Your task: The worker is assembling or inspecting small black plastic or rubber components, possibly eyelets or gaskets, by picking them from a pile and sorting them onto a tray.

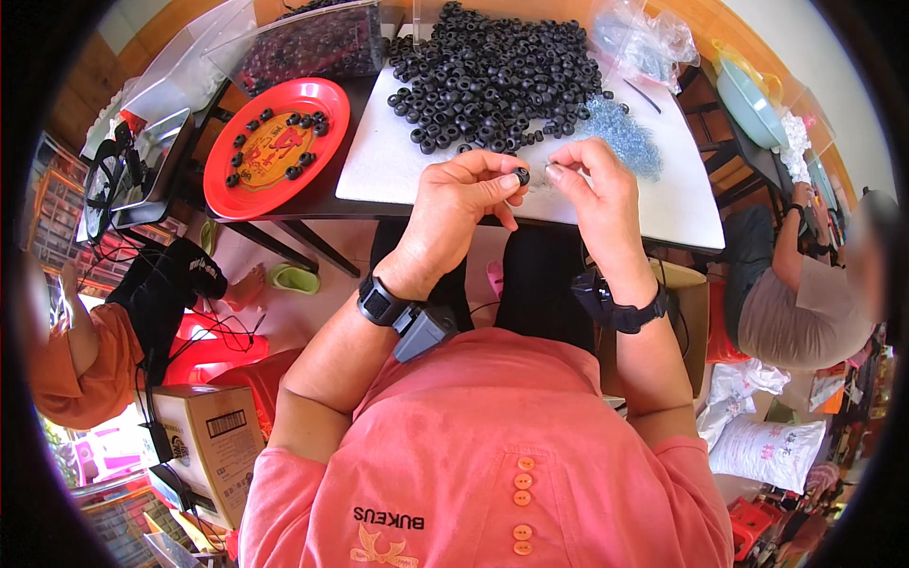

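Note:
Over the near edge of a white board [379,177], my left hand [461,204] pinches a small black ring-shaped piece [521,176] between thumb and fingers. My right hand [598,189] is just to its right, thumb and fingertips closed together; whatever they hold is too small to make out. A large heap of similar black pieces [492,76] spreads over the board beyond my hands. Against its right side lies a pile of tiny pale-blue, see-through bits [620,140]. To the left, a red plate [222,189] bears several black pieces around its patterned middle.
A see-through bin [312,52] of dark pieces stands behind the plate. Plastic bags [649,47] lie at the board's far right. Another person [795,293] sits at right, and one in orange [90,360] is at left. A cardboard box [208,450] stands at lower left.

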Available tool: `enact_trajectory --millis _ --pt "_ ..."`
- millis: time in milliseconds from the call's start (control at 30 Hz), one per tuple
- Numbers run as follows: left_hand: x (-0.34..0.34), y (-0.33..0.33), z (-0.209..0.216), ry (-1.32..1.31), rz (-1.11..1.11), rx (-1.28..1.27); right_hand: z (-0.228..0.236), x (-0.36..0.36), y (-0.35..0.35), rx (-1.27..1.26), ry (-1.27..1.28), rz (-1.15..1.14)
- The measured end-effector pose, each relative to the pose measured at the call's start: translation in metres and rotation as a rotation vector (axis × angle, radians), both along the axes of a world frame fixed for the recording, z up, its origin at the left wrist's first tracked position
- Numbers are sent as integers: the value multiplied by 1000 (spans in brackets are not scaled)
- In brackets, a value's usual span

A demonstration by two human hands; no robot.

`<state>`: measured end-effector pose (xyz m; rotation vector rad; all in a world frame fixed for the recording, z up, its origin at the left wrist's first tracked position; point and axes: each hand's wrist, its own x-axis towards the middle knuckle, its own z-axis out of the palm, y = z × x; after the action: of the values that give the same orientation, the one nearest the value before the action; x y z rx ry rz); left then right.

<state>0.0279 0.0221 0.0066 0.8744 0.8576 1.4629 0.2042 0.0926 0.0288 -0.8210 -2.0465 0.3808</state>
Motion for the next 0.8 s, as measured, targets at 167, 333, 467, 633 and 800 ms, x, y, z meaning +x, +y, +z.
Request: enact_trajectory --millis 167,333,467,633,800 --pt "3 -1 1 38 11 -13 12 -13 -6 -87 133 123" --pt "4 -2 3 55 32 3 19 -16 -8 121 -98 102" --pt "4 0 0 69 27 7 19 -16 -9 34 -58 169" --pt "4 -1 1 34 32 11 5 -13 -11 -240 175 236" --pt "3 -2 -1 23 27 14 0 -13 -17 -248 218 256"
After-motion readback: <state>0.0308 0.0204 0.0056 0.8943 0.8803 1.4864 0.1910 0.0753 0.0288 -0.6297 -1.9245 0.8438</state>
